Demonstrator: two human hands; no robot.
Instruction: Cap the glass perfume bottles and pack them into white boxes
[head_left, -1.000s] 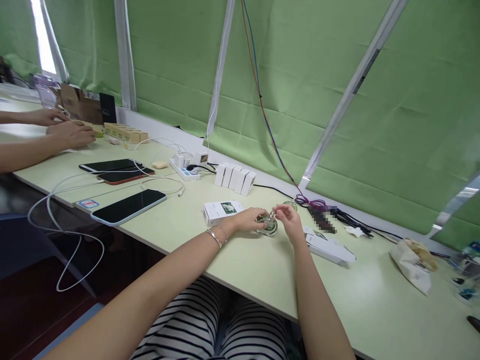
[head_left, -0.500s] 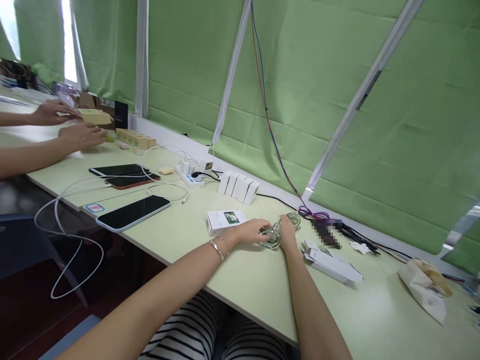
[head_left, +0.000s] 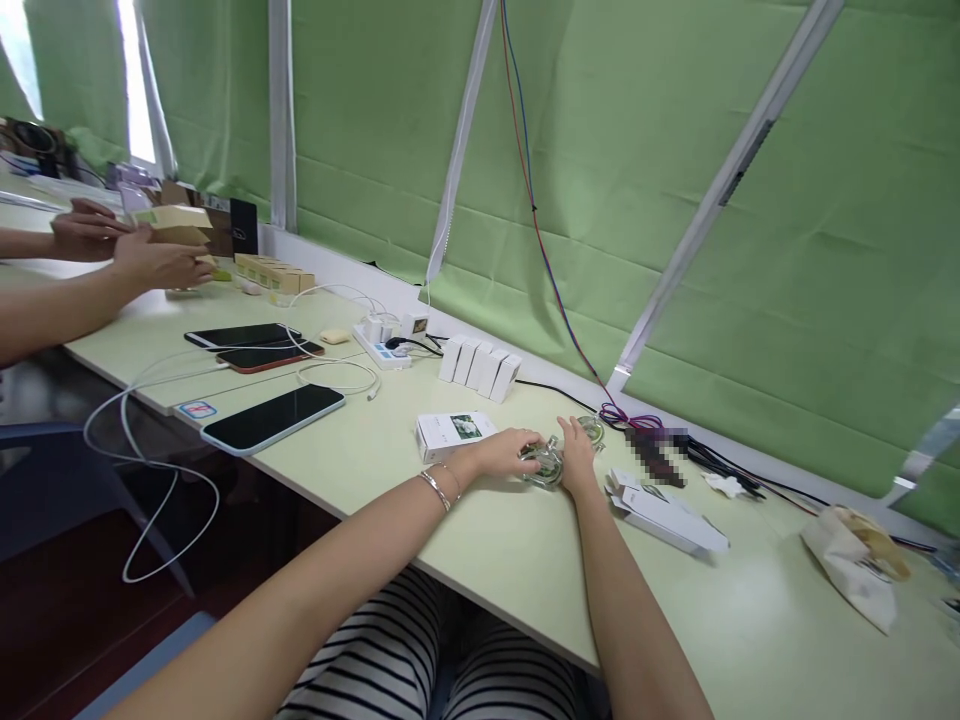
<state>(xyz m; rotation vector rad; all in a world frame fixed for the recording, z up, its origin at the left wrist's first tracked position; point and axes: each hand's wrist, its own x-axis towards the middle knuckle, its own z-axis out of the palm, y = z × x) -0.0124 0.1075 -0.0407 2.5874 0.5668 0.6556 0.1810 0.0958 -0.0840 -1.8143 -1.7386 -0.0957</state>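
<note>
My left hand and my right hand meet over a small round glass bottle that rests on the pale green table. Fingers of both hands curl round the bottle, the left from its left side, the right from its right. A second small round glass piece lies just behind my right hand. A white box with a flower picture lies to the left of my left hand. An open white box lies to the right of my right hand.
A row of small white boxes stands behind. Three phones with white cables lie at the left, beside a power strip. Another person's hands hold a tan box at far left. A crumpled paper bag lies at right.
My right hand came down from above the bottle and closed in on it. The other person's hands lifted a tan box off the table. The camera view shifted slightly.
</note>
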